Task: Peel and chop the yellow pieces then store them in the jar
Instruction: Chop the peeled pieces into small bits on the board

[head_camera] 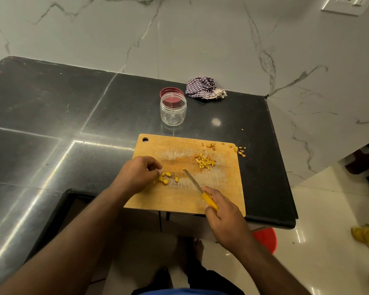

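Observation:
A wooden cutting board [222, 188] lies at the counter's near right corner. Several yellow pieces [165, 178] sit on its left part, and my left hand [136, 173] rests beside them with fingertips touching the nearest piece. A small heap of chopped yellow bits [205, 162] lies further right on the board. My right hand [224, 218] grips a knife [200, 189] with a yellow handle; its blade points up-left, tip close to the whole pieces. An open clear jar [173, 109], holding nothing, stands behind the board, its red lid [169, 92] behind it.
Peel scraps [240, 150] lie at the board's far right corner and on the black counter [51, 116]. A checked cloth [202, 88] is bunched by the marble wall. The counter edge drops off right of the board; a red bin [265, 239] stands on the floor below.

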Demonstrator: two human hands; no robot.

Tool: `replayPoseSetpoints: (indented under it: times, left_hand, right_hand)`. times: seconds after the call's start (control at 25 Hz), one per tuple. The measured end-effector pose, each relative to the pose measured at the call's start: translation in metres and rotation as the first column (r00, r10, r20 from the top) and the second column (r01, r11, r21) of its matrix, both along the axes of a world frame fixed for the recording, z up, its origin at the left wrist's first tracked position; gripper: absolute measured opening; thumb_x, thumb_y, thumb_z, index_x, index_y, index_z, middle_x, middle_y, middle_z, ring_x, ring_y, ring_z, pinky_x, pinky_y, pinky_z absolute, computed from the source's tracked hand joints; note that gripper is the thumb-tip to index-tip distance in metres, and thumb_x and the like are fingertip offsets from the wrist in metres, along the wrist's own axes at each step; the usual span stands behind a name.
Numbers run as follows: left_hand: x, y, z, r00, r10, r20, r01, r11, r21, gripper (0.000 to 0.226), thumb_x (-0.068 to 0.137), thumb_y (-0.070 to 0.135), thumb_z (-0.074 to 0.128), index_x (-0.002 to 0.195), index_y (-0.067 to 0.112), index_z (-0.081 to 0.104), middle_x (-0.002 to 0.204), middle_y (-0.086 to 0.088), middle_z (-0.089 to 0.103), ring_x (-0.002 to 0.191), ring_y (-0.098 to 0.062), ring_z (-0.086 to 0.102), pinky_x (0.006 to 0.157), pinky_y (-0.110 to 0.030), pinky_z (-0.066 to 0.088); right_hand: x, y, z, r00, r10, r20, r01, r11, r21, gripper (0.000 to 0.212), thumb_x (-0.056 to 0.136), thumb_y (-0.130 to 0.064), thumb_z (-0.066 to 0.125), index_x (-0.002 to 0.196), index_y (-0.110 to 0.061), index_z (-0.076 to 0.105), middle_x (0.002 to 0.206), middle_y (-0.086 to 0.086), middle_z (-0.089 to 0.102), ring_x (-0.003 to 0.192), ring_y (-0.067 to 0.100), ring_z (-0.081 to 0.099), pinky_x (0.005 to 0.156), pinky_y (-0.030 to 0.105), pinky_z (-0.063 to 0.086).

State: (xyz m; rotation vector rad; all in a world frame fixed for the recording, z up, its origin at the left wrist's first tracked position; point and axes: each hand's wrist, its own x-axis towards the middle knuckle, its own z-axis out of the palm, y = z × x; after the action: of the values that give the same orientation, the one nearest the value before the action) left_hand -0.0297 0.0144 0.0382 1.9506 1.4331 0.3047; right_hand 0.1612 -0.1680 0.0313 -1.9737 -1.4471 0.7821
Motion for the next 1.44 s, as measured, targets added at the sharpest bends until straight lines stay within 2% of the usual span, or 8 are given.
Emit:
replayPoseSetpoints:
  times: [0.24, 0.44, 0.64, 0.96, 1.12, 1.2, 1.28, 1.44]
  left_hand:
    - [0.01, -0.005, 0.002, 0.991, -0.064, -0.121, 0.072, 0.995, 0.062, 0.019, 0.091, 0.027, 0.07, 0.109, 0.024, 0.071, 0.096, 0.008, 0.057, 0.086, -0.008, 0.054, 0.067, -0.022, 0.041]
    - [0.005, -0.001, 0.001, 1.0, -0.007, -0.008, 0.007, 1.0, -0.004, 0.006, 0.092, 0.021, 0.066, 0.096, 0.025, 0.063, 0.095, 0.007, 0.062, 0.085, -0.01, 0.057, 0.06, -0.018, 0.039]
    - [0.005, 0.006, 0.006, 0.99, 0.081, 0.114, -0.08, 0.997, -0.014, 0.013, 0.096, 0.025, 0.063, 0.108, 0.027, 0.068, 0.1, 0.004, 0.065, 0.082, -0.007, 0.06, 0.057, -0.02, 0.041]
    - [0.049, 0.001, -0.014, 0.994, -0.076, 0.075, 0.078, 0.997, -0.025, 0.024, 0.092, 0.023, 0.069, 0.116, 0.023, 0.07, 0.1, 0.008, 0.069, 0.087, -0.006, 0.061, 0.062, -0.017, 0.043]
    - [0.056, 0.006, -0.018, 0.995, -0.09, -0.05, 0.093, 0.994, 0.059, 0.022, 0.087, 0.036, 0.072, 0.108, 0.031, 0.072, 0.092, 0.015, 0.065, 0.089, -0.008, 0.06, 0.081, -0.036, 0.053]
    - [0.052, 0.008, -0.02, 0.994, -0.084, -0.073, 0.089, 0.994, 0.066, 0.022, 0.085, 0.038, 0.073, 0.106, 0.032, 0.072, 0.091, 0.016, 0.066, 0.089, -0.007, 0.06, 0.083, -0.037, 0.054]
    - [0.05, 0.008, -0.021, 0.994, -0.086, -0.06, 0.09, 0.994, 0.065, 0.022, 0.085, 0.036, 0.074, 0.106, 0.03, 0.073, 0.091, 0.015, 0.068, 0.088, -0.006, 0.061, 0.08, -0.035, 0.055]
    - [0.05, 0.006, -0.023, 0.994, -0.102, -0.031, 0.103, 0.993, 0.061, 0.022, 0.085, 0.033, 0.074, 0.107, 0.029, 0.073, 0.086, 0.016, 0.065, 0.086, -0.006, 0.061, 0.078, -0.033, 0.054]
  right_hand:
    - [-0.002, 0.006, -0.001, 1.0, 0.03, -0.007, -0.03, 1.0, -0.007, 0.047, 0.099, -0.019, 0.048, 0.143, -0.034, 0.043, 0.138, -0.011, 0.051, 0.12, 0.003, 0.048, 0.098, 0.019, 0.041]
    - [-0.01, 0.008, -0.003, 0.997, 0.077, -0.015, -0.077, 0.997, -0.013, 0.047, 0.1, -0.02, 0.047, 0.145, -0.032, 0.041, 0.139, -0.013, 0.048, 0.123, 0.001, 0.046, 0.1, 0.016, 0.038]
    - [-0.016, 0.011, -0.003, 0.989, 0.138, -0.053, -0.139, 0.99, -0.013, 0.047, 0.098, -0.02, 0.049, 0.141, -0.037, 0.045, 0.128, -0.018, 0.051, 0.109, -0.004, 0.049, 0.085, 0.007, 0.036]
    - [0.012, 0.007, 0.0, 0.994, -0.065, -0.093, 0.065, 0.998, -0.005, 0.045, 0.097, -0.019, 0.051, 0.137, -0.039, 0.048, 0.128, -0.015, 0.057, 0.108, 0.004, 0.056, 0.086, 0.021, 0.048]
    - [0.013, 0.005, 0.0, 0.993, -0.089, -0.083, 0.088, 0.996, -0.023, 0.044, 0.098, -0.02, 0.05, 0.138, -0.037, 0.047, 0.127, -0.018, 0.055, 0.111, 0.002, 0.054, 0.092, 0.026, 0.05]
    - [0.013, 0.006, -0.004, 0.983, -0.135, -0.122, 0.127, 0.99, -0.067, 0.042, 0.099, -0.02, 0.05, 0.136, -0.038, 0.049, 0.118, -0.018, 0.057, 0.099, 0.0, 0.057, 0.082, 0.023, 0.049]
    - [0.012, 0.008, -0.005, 0.873, -0.281, -0.398, 0.23, 0.958, -0.17, 0.039, 0.098, -0.016, 0.049, 0.13, -0.038, 0.055, 0.096, -0.011, 0.061, 0.065, 0.002, 0.052, 0.057, 0.022, 0.041]
    - [0.02, 0.01, 0.003, 0.366, -0.507, -0.78, 0.345, 0.853, -0.392, 0.033, 0.098, -0.004, 0.045, 0.119, -0.021, 0.065, 0.073, 0.01, 0.054, 0.04, 0.01, 0.029, 0.041, 0.021, 0.02]
